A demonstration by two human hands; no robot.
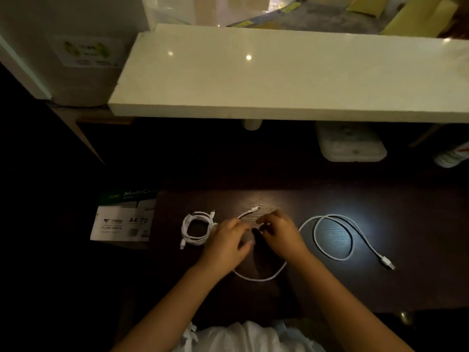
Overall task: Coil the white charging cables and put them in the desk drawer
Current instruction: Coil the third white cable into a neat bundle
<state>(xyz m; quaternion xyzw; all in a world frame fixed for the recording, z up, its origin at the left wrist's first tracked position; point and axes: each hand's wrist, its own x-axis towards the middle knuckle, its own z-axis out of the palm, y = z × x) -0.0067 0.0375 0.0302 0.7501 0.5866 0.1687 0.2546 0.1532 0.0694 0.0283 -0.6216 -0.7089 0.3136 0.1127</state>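
Three white charging cables lie on the dark desk (355, 288). At the left is a coiled cable (196, 228) in a tight bundle. The middle cable (258, 278) loops under both hands, its plug end (252, 209) sticking out beyond my fingers. My left hand (225, 243) and my right hand (280, 233) are both closed on this middle cable, close together. To the right, a loose cable (332, 236) lies in an open loop, its plug near the right.
A pale stone counter (279, 80) overhangs the desk's far side. Beneath it stand a white box (352, 144) and a bottle (453, 156). A pack of A4 paper (124, 219) sits left of the desk. A small knob (405, 316) shows under the desk's front edge.
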